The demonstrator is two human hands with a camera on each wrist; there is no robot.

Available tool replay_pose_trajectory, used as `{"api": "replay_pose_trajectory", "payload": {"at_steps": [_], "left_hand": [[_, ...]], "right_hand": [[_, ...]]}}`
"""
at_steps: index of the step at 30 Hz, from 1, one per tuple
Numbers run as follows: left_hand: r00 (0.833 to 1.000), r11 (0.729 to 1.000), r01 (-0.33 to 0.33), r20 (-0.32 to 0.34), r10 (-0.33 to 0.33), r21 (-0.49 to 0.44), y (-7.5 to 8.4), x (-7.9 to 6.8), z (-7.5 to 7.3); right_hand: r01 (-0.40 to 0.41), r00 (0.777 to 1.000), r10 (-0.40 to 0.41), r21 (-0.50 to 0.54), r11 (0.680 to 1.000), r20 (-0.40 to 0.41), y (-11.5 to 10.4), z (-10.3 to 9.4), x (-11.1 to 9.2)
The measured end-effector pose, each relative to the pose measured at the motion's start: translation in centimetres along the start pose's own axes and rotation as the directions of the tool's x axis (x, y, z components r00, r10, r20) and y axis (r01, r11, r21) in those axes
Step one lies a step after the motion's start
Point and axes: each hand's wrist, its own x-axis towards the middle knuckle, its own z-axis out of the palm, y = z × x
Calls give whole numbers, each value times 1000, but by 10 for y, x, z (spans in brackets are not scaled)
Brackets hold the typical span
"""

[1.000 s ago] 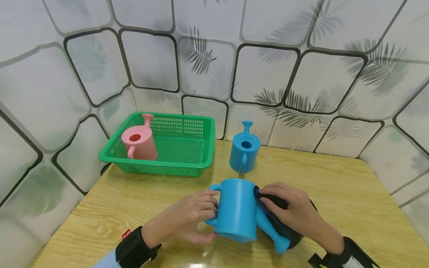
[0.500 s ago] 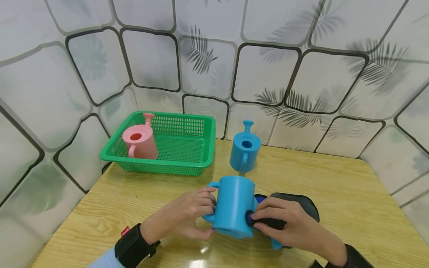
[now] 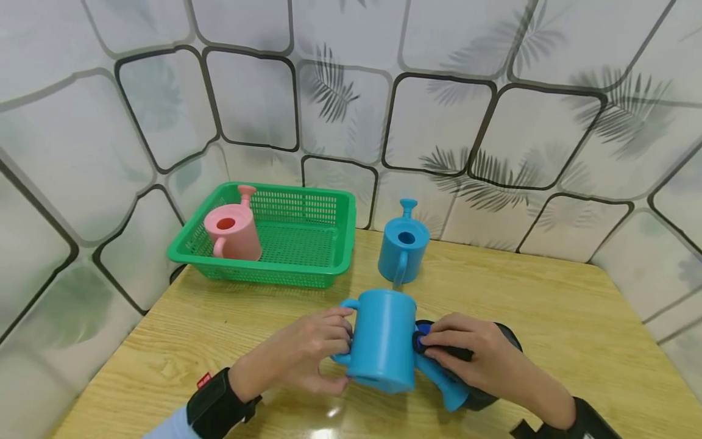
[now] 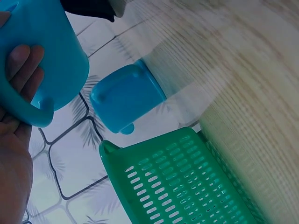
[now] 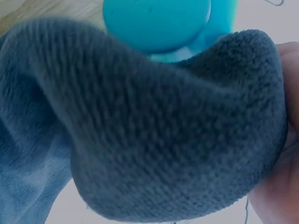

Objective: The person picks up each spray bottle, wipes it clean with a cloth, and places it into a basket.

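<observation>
My left hand (image 3: 307,353) grips the handle of a light blue watering can (image 3: 382,341), tipped on its side so that the spout points to the lower right. In the left wrist view, fingers curl through the handle of the watering can (image 4: 65,70). At the can's right side, my right hand (image 3: 482,356) pinches a dark, fuzzy cloth (image 3: 482,399) with a blue patch showing. The cloth lies close against the can where the spout begins. In the right wrist view the bunched cloth (image 5: 163,135) hides most of the can's spout.
A second blue watering can (image 3: 403,250) stands upright behind the held one. To its left sits a green perforated basket (image 3: 263,277) with a pink watering can (image 3: 236,235) inside. The wooden table (image 3: 548,305) meets a patterned curtain at the back.
My right hand with the cloth has moved down onto the can's side, then back right toward the spout. The held can has shifted slightly left; the left hand keeps its grip.
</observation>
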Motion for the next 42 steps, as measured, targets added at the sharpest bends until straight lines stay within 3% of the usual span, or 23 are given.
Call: {"api": "replay_pose_trajectory", "payload": {"at_steps": [3, 12, 20, 23, 28, 31, 33, 35, 37, 40, 42], "left_hand": [[1000, 1000, 7, 11, -7, 0, 2, -1, -1], [999, 998, 21, 43, -24, 54, 4, -3, -5], [997, 994, 45, 57, -51, 95, 3, -5, -13], [997, 992, 48, 54, -55, 117, 3, -6, -15], [999, 980, 43, 16, -47, 194, -1, -7, -22], [996, 972, 82, -51, -72, 221, -8, -9, -31], [984, 969, 152, -127, -129, 196, -16, -12, -39], [950, 958, 248, -231, -211, 142, -25, -15, -47], [890, 932, 353, -337, -309, 78, -35, -20, -54], [748, 851, 525, -465, -473, -20, -50, -28, -62], [648, 781, 621, -517, -559, -66, -61, -35, -66]], "right_hand": [[-48, 998, 49, -12, 999, 47, 3, 1, -5], [-94, 979, 94, -8, 996, 181, -2, 3, -10], [-187, 943, 198, -66, 980, 268, -10, 3, -17], [-191, 941, 203, -72, 979, 269, -11, 2, -20], [-138, 972, 144, -46, 989, 186, -9, 0, -26], [-144, 980, 154, -83, 986, 124, -4, -3, -31], [-205, 968, 222, -140, 969, 119, 0, -6, -34], [-306, 928, 337, -197, 932, 156, 3, -8, -39], [-425, 852, 474, -234, 875, 224, 7, -9, -44], [-557, 726, 602, -230, 798, 334, 13, -8, -51], [-593, 685, 620, -203, 780, 382, 18, -5, -54]]}}
